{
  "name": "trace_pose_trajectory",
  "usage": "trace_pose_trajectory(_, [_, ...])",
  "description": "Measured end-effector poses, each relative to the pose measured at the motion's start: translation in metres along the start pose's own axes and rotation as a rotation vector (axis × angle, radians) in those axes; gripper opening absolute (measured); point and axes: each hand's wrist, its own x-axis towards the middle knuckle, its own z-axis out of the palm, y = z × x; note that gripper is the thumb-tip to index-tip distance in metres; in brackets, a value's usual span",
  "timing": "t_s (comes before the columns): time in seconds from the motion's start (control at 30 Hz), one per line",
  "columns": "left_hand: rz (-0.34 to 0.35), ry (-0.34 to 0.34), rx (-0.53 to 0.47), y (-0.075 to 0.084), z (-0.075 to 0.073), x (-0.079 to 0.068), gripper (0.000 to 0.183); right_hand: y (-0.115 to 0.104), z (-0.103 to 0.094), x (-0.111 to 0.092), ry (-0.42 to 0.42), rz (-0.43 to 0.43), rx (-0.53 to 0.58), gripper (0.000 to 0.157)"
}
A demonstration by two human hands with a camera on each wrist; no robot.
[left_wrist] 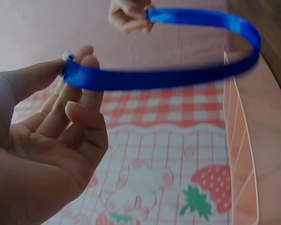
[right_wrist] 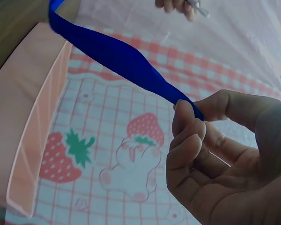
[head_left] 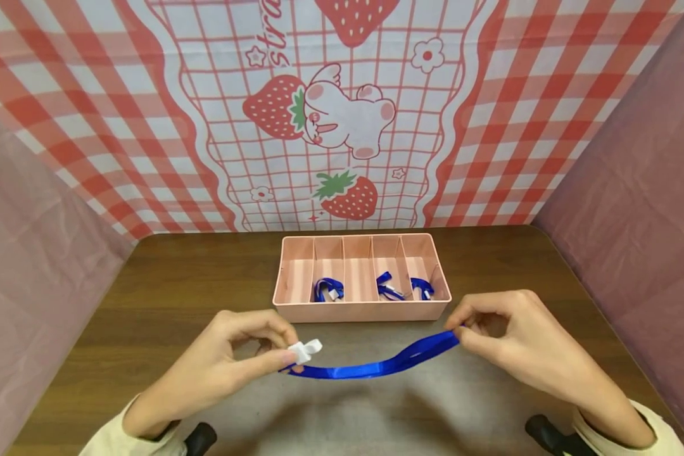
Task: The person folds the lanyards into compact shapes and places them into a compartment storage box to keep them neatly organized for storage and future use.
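A blue lanyard (head_left: pixel 365 370) sags between my two hands, above the table in front of the pink box. At its left end is a white plastic clip (head_left: pixel 304 351), which my left hand (head_left: pixel 236 351) pinches between thumb and fingers. My right hand (head_left: pixel 510 335) pinches the ribbon's other end between thumb and forefinger. In the left wrist view the ribbon (left_wrist: pixel 159 78) loops out from the thumb and curves back to the right hand. The right wrist view shows the band (right_wrist: pixel 117 56) rising away from the right fingertips.
A pink divided box (head_left: pixel 353 311) stands at the back of the brown table (head_left: pixel 205 272). Blue lanyards lie in three of its compartments: a coiled one (head_left: pixel 320 290), another (head_left: pixel 384 278) and a third (head_left: pixel 419 285). A strawberry-print cloth (head_left: pixel 348 126) hangs behind.
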Motion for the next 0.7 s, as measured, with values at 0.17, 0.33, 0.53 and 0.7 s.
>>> trace_pose_trajectory(0.17, [0.027,0.005,0.006,-0.001,0.014,0.014,0.013,-0.011,0.004,0.009,-0.021,-0.037,0.006,0.038])
trace_pose_trajectory(0.33, [0.062,-0.022,-0.033,-0.006,0.026,0.030,0.010,-0.019,0.007,0.015,-0.078,-0.076,0.060,0.036])
trace_pose_trajectory(0.53, [0.086,-0.124,-0.164,-0.017,0.044,0.052,0.004,-0.026,0.009,0.024,-0.181,-0.164,0.180,0.033])
trace_pose_trajectory(0.7, [0.105,-0.225,-0.267,-0.027,0.060,0.067,0.004,-0.029,0.012,0.030,-0.267,-0.215,0.268,0.039])
